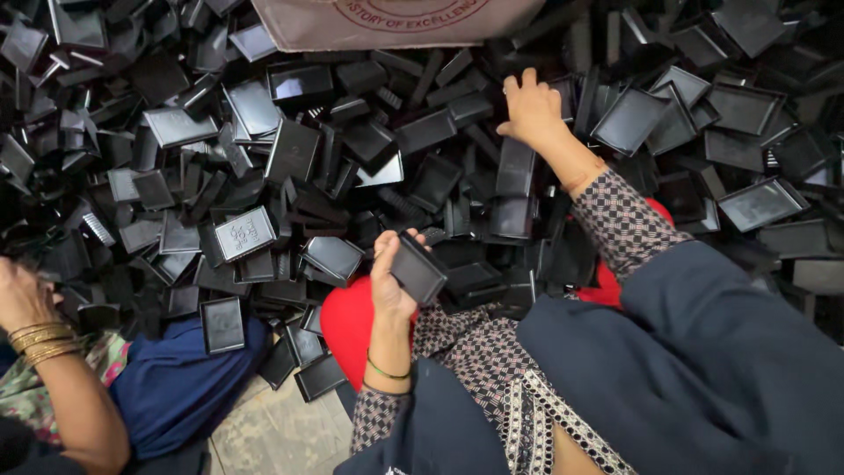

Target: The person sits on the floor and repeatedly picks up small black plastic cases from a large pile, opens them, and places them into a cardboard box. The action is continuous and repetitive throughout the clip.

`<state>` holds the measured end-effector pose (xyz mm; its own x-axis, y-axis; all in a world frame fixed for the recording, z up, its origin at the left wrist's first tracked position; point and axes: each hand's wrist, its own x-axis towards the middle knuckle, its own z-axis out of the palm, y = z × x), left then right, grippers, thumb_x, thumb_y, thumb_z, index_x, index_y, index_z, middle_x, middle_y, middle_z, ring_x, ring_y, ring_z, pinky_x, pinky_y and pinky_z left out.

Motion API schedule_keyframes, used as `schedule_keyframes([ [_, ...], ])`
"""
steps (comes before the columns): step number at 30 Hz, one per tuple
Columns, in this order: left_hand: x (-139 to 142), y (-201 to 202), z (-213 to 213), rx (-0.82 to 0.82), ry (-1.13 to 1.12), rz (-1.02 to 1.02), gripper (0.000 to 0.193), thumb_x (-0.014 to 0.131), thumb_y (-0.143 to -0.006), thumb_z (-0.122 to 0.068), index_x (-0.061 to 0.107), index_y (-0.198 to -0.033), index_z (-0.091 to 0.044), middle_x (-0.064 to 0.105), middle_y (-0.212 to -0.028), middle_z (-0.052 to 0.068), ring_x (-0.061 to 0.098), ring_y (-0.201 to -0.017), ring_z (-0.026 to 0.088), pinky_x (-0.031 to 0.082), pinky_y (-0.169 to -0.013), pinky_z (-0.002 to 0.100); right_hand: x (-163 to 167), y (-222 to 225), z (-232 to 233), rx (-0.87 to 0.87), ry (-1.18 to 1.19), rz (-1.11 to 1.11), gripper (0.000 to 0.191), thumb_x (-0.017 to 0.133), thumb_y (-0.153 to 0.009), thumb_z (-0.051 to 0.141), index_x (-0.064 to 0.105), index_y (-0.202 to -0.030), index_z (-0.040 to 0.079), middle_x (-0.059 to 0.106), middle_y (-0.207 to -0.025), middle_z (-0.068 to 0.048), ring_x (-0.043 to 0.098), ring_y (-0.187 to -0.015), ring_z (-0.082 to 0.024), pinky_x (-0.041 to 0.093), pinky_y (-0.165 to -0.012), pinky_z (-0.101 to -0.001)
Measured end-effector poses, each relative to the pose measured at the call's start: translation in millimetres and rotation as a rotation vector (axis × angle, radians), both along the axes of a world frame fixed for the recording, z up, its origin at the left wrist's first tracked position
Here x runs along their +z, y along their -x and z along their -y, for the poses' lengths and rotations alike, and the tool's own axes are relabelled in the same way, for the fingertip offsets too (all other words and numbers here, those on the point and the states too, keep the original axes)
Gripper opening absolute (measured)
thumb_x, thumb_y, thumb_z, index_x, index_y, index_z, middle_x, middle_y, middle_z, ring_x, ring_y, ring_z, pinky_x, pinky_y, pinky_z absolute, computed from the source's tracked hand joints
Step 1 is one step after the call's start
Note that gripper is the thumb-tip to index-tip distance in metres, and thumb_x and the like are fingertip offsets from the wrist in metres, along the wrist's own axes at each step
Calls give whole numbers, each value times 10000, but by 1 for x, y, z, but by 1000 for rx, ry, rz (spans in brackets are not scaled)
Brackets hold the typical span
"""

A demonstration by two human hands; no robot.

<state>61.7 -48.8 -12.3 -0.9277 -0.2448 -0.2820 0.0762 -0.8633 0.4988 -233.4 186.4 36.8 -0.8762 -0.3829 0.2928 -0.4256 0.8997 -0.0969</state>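
reaching into the pile [290, 149], right hand [530, 110] hides its fingertips' catch.

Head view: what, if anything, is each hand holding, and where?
Left hand grips a black plastic tray by its near edge. Right hand holds nothing, resting on the pile.

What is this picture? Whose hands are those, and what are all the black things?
There is no machine here. A person wears a camera on their head, so you look down at their own two hands. The left hand holds one small black plastic tray. The right hand reaches out onto a big pile of black plastic trays, all much alike and lying every which way. The person has checked sleeves, and something red lies under the arms. At the left edge is another person's hand with gold bangles. A beige cloth lies at the top.
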Motion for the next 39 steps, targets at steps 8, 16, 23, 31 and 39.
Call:
schedule_keyframes([
  [8, -8, 0, 0, -6, 38, 79, 239, 611, -969, -125, 575, -1204, -107, 691, -1111, 110, 679, -1018, 256, 580, -898, 435, 33, -48, -84, 239, 545, -139, 389, 757, -960, 97, 636, -1328, 57, 636, -1370, -193, 645, -1238, -386, 534, -1049, -414],
  [16, -11, 0, -13, -57, 20, 75, 196, 632, -996, -165, 593, -1178, -103, 694, -1121, 119, 678, -1028, 262, 578, -891, 425, 20, -139, -73, 615, 125, 152, 425, 773, -822, 296, 664, -1170, 77, 591, -1342, -240, 593, -1208, -423, 511, -972, -509],
  [23, -4, 3, -33, 76, 67, 122, 547, 507, -1018, -563, 626, -1195, -60, 677, -1161, 112, 661, -1070, 252, 567, -907, 397, 14, -165, -40, 332, -68, 359, 629, 837, -754, 393, 603, -1225, 48, 593, -1157, -265, 618, -1054, -451, 533, -844, -521],
  [31, 15, 13, -41, 115, 54, 27, 790, 300, -1023, -678, 575, -1345, -11, 650, -1234, 122, 618, -1137, 243, 502, -1043, 374, 30, -239, 17, 566, 772, 443, 559, 879, -780, 270, 667, -1254, 63, 655, -1331, -190, 655, -1259, -336, 498, -1083, -405],
  [39, 39, 7, -69, 189, 293, -157, 652, 417, -1083, -525, 466, -1485, -14, 563, -1366, 121, 557, -1237, 229, 454, -1094, 362, 13, -258, 43, 525, 988, 421, 589, 867, -802, 198, 655, -1333, 54, 629, -1403, -169, 611, -1320, -309, 469, -1133, -403],
])
